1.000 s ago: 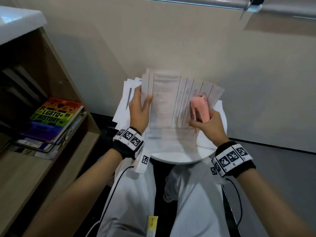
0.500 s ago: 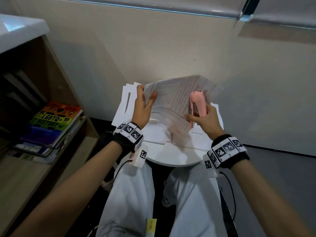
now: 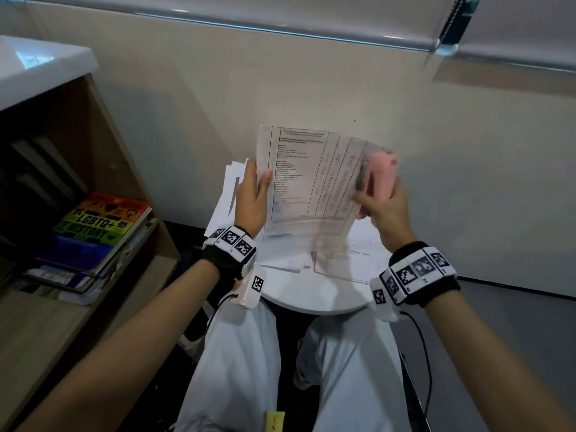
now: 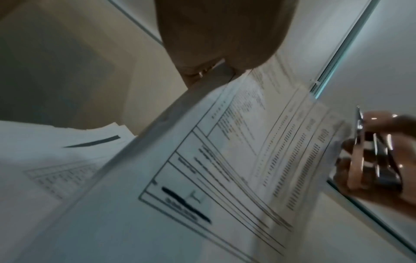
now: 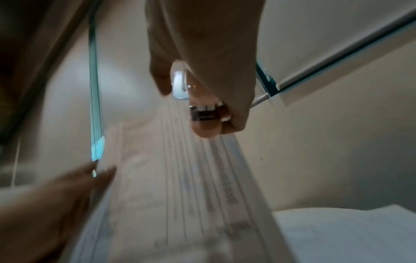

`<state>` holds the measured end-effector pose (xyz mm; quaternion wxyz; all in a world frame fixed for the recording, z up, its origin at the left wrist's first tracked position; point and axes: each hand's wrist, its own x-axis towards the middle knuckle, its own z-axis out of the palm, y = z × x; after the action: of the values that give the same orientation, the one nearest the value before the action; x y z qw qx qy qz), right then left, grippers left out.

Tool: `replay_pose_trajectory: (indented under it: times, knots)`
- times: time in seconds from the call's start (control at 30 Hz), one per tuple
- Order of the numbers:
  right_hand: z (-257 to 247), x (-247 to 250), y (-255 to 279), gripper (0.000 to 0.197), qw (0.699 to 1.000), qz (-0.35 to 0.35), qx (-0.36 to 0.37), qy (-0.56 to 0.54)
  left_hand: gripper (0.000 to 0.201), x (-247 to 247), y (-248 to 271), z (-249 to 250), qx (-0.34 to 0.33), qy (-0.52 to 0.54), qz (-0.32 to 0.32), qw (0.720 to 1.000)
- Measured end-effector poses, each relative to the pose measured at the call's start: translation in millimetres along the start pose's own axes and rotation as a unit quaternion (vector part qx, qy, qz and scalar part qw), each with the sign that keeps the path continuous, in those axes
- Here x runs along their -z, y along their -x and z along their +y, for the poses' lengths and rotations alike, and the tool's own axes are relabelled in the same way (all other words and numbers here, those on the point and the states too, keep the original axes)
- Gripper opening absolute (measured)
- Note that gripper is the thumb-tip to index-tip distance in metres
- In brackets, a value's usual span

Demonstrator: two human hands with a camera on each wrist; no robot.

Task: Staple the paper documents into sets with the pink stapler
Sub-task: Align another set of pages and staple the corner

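Note:
A set of printed sheets (image 3: 308,182) is held up above the small round white table (image 3: 314,299). My left hand (image 3: 254,194) pinches the set's left edge, thumb on the front, and the same sheets (image 4: 236,160) fill the left wrist view. My right hand (image 3: 378,204) grips the pink stapler (image 3: 381,176) at the set's upper right corner. The stapler is blurred, so I cannot tell whether its jaws are on the paper. Its metal underside (image 4: 380,156) shows in the left wrist view, and its metal end (image 5: 203,113) in the right wrist view.
More loose sheets (image 3: 227,194) lie on the table behind and under the held set, with a printed page (image 3: 358,254) at the right. A wooden shelf (image 3: 103,169) with a stack of books (image 3: 93,235) stands at the left. A wall is close behind.
The set has been raised and tilted more upright toward me. My right hand with the stapler has moved up and right to the set's upper right corner.

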<state>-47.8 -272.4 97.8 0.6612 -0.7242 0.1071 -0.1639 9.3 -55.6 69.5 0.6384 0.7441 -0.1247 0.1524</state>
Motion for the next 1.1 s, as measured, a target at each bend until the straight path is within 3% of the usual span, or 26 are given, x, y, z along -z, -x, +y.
replay_pose_trajectory:
  times: [0.1,0.2,0.3,0.47,0.73,0.97,1.1]
  knots:
    - [-43.7,-11.7,0.9,0.032,0.983,0.07,0.026,-0.17,0.019,4.7,1.9,-2.6,0.005,-0.011,-0.018,1.0]
    - [-87.3,-34.6,3.8,0.01,0.96,0.119,0.063,-0.247,0.024,1.8,15.8,1.9,0.013,0.013,-0.02,1.0]
    - [-111.9,-67.4,-3.2,0.011,0.949,0.132,0.081,-0.274,0.019,-3.0,31.4,6.0,0.018,0.032,-0.03,0.999]
    - [-109.5,-116.3,-16.8,0.019,0.969,0.122,0.04,-0.211,0.018,-4.7,49.8,5.0,0.033,0.062,-0.048,0.996]
    - [-80.1,-140.6,-23.6,0.028,0.991,0.09,0.1,0.001,0.021,2.8,46.7,3.8,0.026,0.073,-0.07,0.995]
    - [-80.7,-146.7,-19.0,0.024,0.99,0.063,0.129,0.01,0.014,5.5,44.8,2.1,0.037,0.072,-0.085,0.993]
    - [-79.2,-142.7,-20.2,0.025,0.989,0.058,0.134,0.034,0.02,7.3,42.5,-3.0,0.044,0.055,-0.094,0.993]
